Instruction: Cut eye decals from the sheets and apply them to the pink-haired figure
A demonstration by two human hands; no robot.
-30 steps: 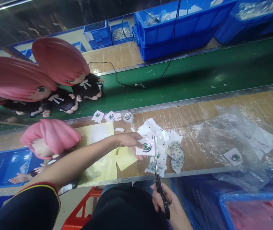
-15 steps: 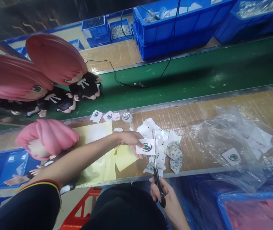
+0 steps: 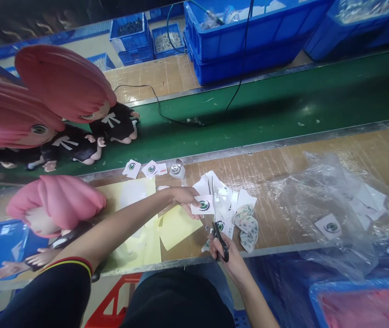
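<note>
My left hand (image 3: 185,197) pinches a small white paper piece printed with a green eye (image 3: 203,205), holding it just above the wooden bench. My right hand (image 3: 224,253) grips black-handled scissors (image 3: 216,219) whose blades point away from me along the right edge of that paper. Under and beside them lies a heap of white paper offcuts and eye prints (image 3: 230,207). Yellow backing sheets (image 3: 146,223) lie under my left forearm.
A pink-haired doll (image 3: 56,207) lies at the left of the bench, two more (image 3: 61,86) on the green conveyor (image 3: 283,109). Two eye prints (image 3: 141,169) and a small metal cup (image 3: 177,170) sit near the belt edge. A clear plastic bag (image 3: 334,205) lies right; blue crates (image 3: 249,32) behind.
My right hand has pushed the scissors forward, further along the paper piece. My left hand keeps its hold on the piece. The view has shifted slightly to the right.
</note>
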